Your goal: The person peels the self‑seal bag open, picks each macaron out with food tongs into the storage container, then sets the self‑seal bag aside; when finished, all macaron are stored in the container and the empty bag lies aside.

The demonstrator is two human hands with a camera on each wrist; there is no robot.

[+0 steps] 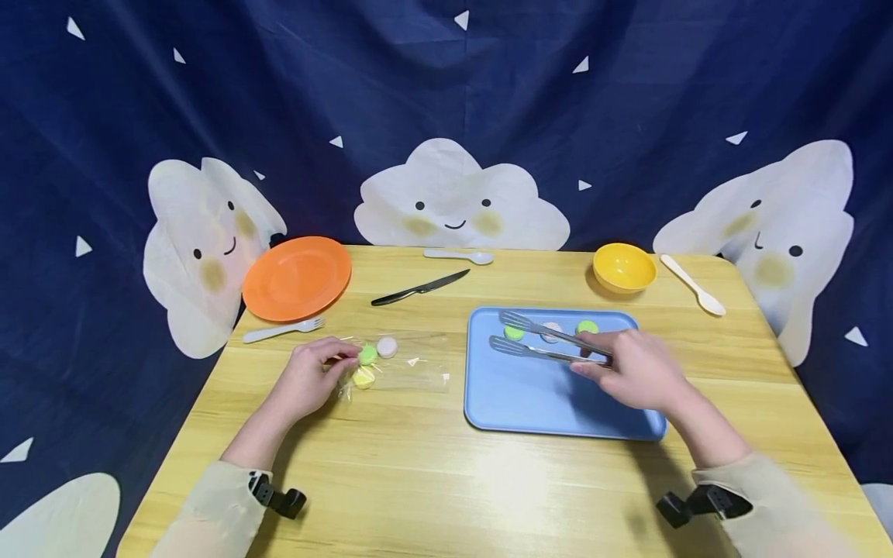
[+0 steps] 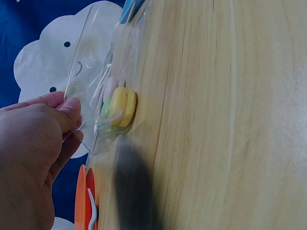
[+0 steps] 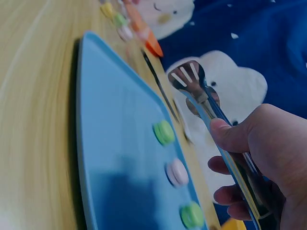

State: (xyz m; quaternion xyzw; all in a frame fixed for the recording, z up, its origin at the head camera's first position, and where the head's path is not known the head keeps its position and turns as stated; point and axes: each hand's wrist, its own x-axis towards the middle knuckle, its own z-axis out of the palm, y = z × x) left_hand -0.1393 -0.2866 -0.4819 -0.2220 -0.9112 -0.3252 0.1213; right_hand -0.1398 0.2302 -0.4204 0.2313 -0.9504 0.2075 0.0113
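Right fingers (image 3: 228,195) hold tongs (image 1: 536,353), partly hiding a pink macaron (image 1: 550,328).

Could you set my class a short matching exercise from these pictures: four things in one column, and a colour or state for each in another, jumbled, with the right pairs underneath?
Things
1. Tongs
2. Bag
3. Plate
4. Tray

Colours and states
A. Blue
B. Pinched by the left hand
C. Orange
D. Held in the right hand

Pairs: 1-D, 2-B, 3-C, 4-A
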